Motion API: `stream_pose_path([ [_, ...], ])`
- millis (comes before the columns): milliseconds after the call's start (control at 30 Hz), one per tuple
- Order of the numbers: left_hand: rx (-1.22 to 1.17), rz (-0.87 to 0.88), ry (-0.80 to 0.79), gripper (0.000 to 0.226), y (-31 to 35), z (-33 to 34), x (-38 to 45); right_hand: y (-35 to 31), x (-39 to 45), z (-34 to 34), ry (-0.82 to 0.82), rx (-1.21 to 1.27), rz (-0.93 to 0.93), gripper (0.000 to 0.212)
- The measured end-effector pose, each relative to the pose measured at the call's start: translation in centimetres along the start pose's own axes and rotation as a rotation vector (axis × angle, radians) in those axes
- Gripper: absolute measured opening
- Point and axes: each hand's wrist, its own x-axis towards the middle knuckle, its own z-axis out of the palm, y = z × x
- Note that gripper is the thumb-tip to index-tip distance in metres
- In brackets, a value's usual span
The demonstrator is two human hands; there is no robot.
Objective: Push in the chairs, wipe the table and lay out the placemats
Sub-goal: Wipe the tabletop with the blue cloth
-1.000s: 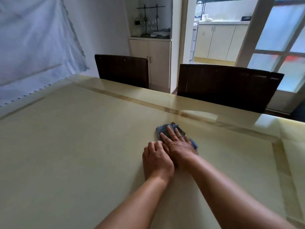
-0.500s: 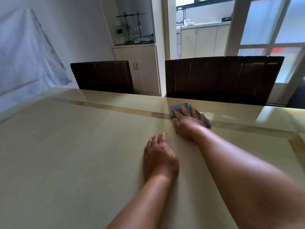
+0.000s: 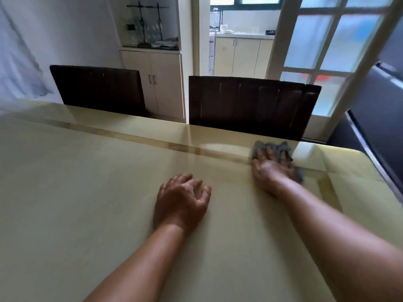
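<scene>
A glossy beige table fills the lower view. My right hand lies flat on a blue-grey cloth and presses it onto the table near the far right corner; the hand is blurred. My left hand rests palm down on the table's middle, fingers loosely curled, holding nothing. Two dark brown chairs stand pushed against the far edge, one at the left and one at the right. No placemats are in view.
Behind the chairs stand a cream cabinet with a glass rack, a doorway to a kitchen and a frosted-glass door. A dark object stands just past the table's right edge. A white sheet hangs at the left.
My right hand has slid the cloth away from me and then to the right, toward the far right corner. My left hand has stayed on the table's middle.
</scene>
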Motion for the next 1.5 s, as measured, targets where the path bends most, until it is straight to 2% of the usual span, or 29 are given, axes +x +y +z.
stream_pose_path([
  [133,0.031,-0.011,-0.008,0.058,0.5,-0.2,-0.2,-5.7,-3.9,1.4,-0.062,0.003,-0.316,0.053],
  [233,0.027,-0.01,-0.009,0.046,0.6,-0.4,-0.5,-4.8,-3.8,0.9,-0.098,0.056,-0.391,0.051],
  [300,0.02,0.001,-0.005,0.04,0.6,-0.5,-0.6,-1.4,-2.8,0.0,-0.091,0.092,-0.307,0.051],
  [500,0.028,-0.001,-0.005,0.04,0.6,-0.2,-0.5,13.1,-1.5,-3.0,-0.011,0.016,0.125,0.052],
  [567,0.037,0.003,-0.004,0.04,0.6,-0.1,-0.4,15.4,-1.9,-3.5,-0.012,0.026,0.182,0.052],
  [667,0.041,0.001,0.004,0.04,0.7,-0.1,-0.3,14.8,-2.3,-3.4,-0.006,0.026,0.195,0.053],
  [767,0.05,-0.002,0.002,0.04,1.0,-0.2,-0.5,11.7,-3.2,-2.6,-0.013,0.007,0.098,0.054],
  [1033,0.032,0.002,0.04,0.038,0.8,-0.1,-0.5,-1.6,-7.9,0.7,-0.078,0.047,-0.345,0.053],
  [1167,0.013,0.025,0.056,0.036,0.7,-0.1,-0.4,-2.8,-10.8,2.0,-0.065,0.055,-0.54,0.052],
  [1267,0.006,0.035,0.053,0.035,0.6,-0.1,-0.2,1.8,-10.9,1.5,-0.051,0.093,-0.45,0.05],
  [1433,0.007,0.114,0.044,0.028,1.1,-0.2,-1.0,12.5,-13.3,-0.4,-0.018,0.073,0.025,0.052],
  [1500,0.036,0.12,0.03,0.028,1.2,-0.7,-1.4,13.5,-16.1,-0.7,-0.012,0.076,0.184,0.053],
])
